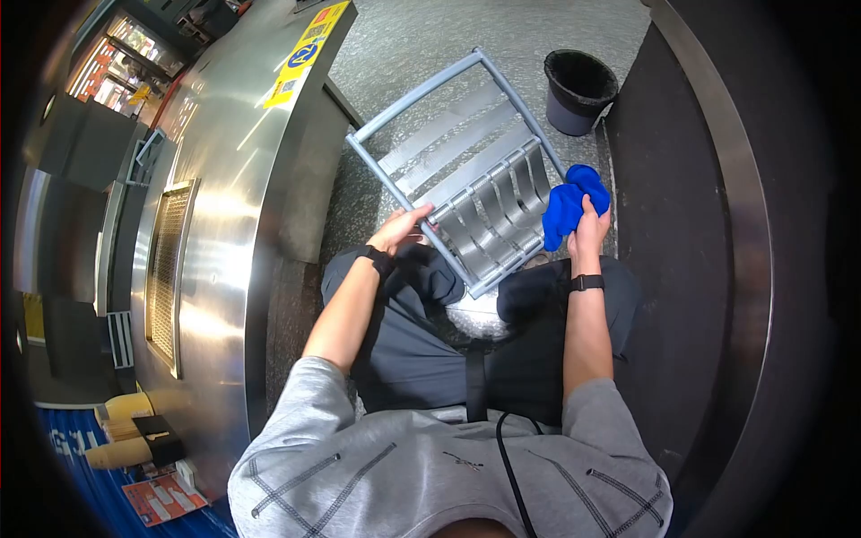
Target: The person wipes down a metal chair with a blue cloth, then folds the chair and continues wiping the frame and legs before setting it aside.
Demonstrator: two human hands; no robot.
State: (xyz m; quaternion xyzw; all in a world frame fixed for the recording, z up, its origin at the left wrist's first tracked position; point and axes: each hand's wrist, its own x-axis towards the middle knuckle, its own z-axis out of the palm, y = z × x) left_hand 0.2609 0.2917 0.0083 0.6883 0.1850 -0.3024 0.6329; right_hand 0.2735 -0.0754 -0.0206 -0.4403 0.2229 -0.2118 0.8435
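Speckled stone floor (421, 45), steel counter (233, 179) at left. Grey slatted chair (466, 157) sits mid-frame across the lap, left hand (401, 229) grip curled round its rail, right hand (589, 235) bunched around a blue cloth (569, 202) at its right edge. I'd brace firmly and wipe slat by slat

Seated person, grey rack (466, 175) tilted on lap, far end resting on speckled floor (421, 36). Left hand (400, 229) grips rack's left rail near its near corner. Right hand (588, 229) presses blue cloth (570, 203) on rack's right rail. Black bin (578, 90) beyond rack's far right corner. Steel counter (224, 179) at left
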